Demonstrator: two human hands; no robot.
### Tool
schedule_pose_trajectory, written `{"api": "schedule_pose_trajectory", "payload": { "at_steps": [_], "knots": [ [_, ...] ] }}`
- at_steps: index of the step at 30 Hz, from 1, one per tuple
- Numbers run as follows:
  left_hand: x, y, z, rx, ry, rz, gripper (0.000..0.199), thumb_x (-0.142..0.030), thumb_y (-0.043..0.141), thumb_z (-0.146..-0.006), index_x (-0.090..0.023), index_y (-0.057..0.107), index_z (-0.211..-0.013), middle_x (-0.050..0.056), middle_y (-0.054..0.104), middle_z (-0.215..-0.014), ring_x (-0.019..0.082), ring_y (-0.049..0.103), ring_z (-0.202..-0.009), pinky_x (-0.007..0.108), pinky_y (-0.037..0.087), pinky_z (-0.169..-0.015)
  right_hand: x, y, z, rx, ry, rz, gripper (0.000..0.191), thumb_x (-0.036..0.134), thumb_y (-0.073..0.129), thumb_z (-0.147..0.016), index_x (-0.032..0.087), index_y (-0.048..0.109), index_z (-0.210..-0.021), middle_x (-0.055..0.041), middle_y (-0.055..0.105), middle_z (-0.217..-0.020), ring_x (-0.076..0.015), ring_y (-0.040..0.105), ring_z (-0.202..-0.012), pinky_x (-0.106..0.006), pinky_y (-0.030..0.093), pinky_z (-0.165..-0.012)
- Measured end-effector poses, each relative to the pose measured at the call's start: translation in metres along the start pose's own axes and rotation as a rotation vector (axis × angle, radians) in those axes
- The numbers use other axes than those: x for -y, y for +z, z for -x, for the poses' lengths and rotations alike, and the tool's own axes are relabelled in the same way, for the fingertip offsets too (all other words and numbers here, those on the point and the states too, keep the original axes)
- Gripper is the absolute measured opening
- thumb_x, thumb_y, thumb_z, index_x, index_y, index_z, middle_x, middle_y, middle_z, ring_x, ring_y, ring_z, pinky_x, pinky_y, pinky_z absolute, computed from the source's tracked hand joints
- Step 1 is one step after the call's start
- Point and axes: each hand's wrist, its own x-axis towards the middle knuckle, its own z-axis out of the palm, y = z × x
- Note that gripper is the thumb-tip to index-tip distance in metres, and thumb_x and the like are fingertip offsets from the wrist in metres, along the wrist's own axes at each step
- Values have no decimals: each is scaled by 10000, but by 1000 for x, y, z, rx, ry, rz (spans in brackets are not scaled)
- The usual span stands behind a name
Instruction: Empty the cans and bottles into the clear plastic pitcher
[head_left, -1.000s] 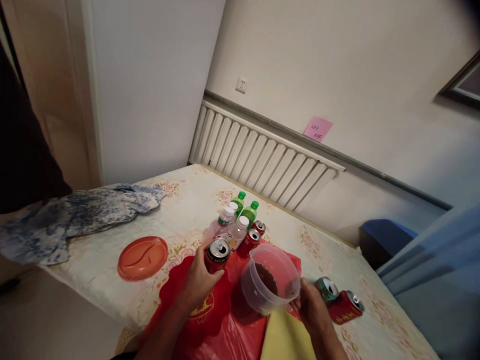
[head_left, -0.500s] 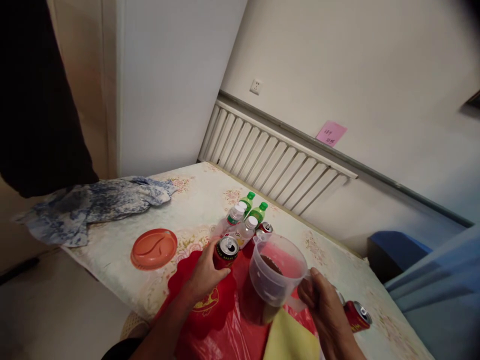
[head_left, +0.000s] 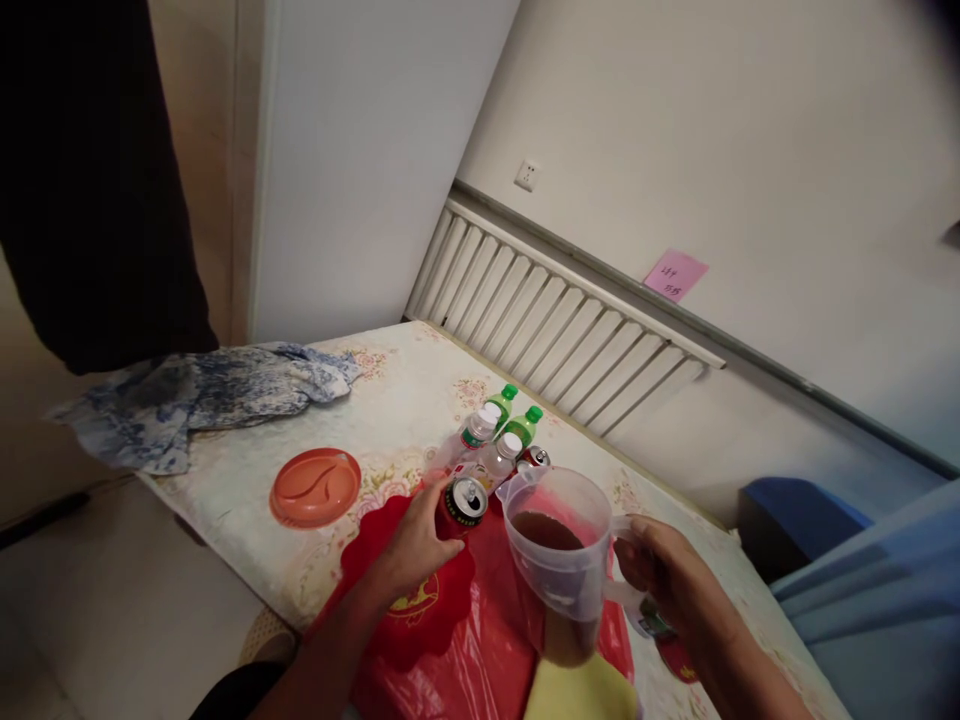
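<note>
My left hand [head_left: 420, 535] is wrapped round an opened dark drink can [head_left: 463, 505], its silver top facing up, above a red scalloped tray [head_left: 442, 610]. In my right hand [head_left: 667, 570] is the handle of a clear plastic measuring jug [head_left: 559, 575] with brown liquid in it. The jug is held to the right of the can, its spout on the can's side and apart from it. Under the jug lies a yellow cloth [head_left: 581, 690] on red plastic sheeting [head_left: 487, 650].
Behind the can stand clear bottles with white caps [head_left: 504, 460], green-capped bottles [head_left: 525, 425] and a red can [head_left: 534, 458]. An orange divided dish [head_left: 315, 487] and a blue-white cloth [head_left: 255, 390] lie left on the flowered tablecloth [head_left: 405, 375]. Cans [head_left: 675, 655] are partly hidden by my right forearm.
The jug has turned more upright, its base swinging right, and my right hand has shifted right. My left hand keeps its hold on the can. The whole view has shifted slightly.
</note>
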Motion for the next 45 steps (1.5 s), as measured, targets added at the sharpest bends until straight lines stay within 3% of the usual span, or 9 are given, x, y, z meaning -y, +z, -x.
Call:
{"api": "schedule_pose_trajectory", "payload": {
  "at_steps": [14,21,35,45],
  "knots": [
    [1,-1,0,89,-30,-104,819,-138,644,-611,-304,358,-1360,22,406,-1501,196,360,-1389,294,279,-1143,8,-3,-13,170,35,128,533,632,585,-787,210,403,-517,68,282,-463,-90,197,-461,-263,140,-461],
    [3,-1,0,87,-9,-109,790,-145,633,-607,-252,378,-1347,58,427,-1479,218,374,-1378,317,288,-1146,11,-1,-18,190,63,145,515,605,604,-791,210,386,-543,79,273,-468,-79,187,-458,-263,125,-456],
    [2,-3,1,104,43,-189,778,-136,627,-621,-337,366,-1326,1,493,-1427,199,393,-1364,295,313,-1114,18,1,-24,256,65,225,509,612,575,-816,205,400,-567,86,265,-474,-74,185,-454,-264,123,-446],
    [3,-4,2,116,23,-162,772,-142,633,-612,-310,386,-1324,15,490,-1425,203,414,-1342,299,316,-1112,28,2,-26,312,53,317,506,604,556,-833,203,397,-568,83,267,-492,-76,190,-465,-258,141,-450]
  ]
}}
